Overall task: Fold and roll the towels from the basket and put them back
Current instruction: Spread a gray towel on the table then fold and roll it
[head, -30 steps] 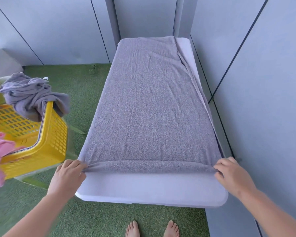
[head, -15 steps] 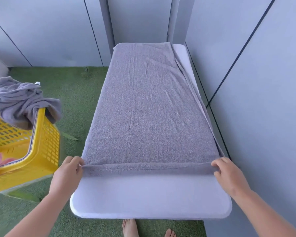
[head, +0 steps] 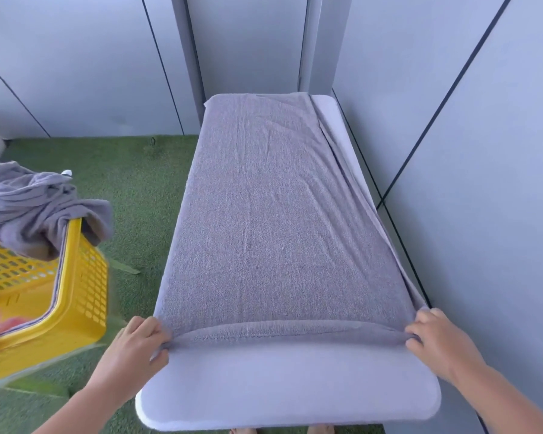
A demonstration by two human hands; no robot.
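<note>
Since it is soft, light terry that sags and creases easily, the grey towel [head: 282, 230] is judged best held at its two near corners, so that a roll runs even. It is spread flat lengthwise on the surface [head: 289, 389], reaching the far edge and stopping short of the near edge. A narrow fold is raised along its near end; the left grip [head: 138, 346] and right grip [head: 436, 343] are each clamped on one end of it.
</note>
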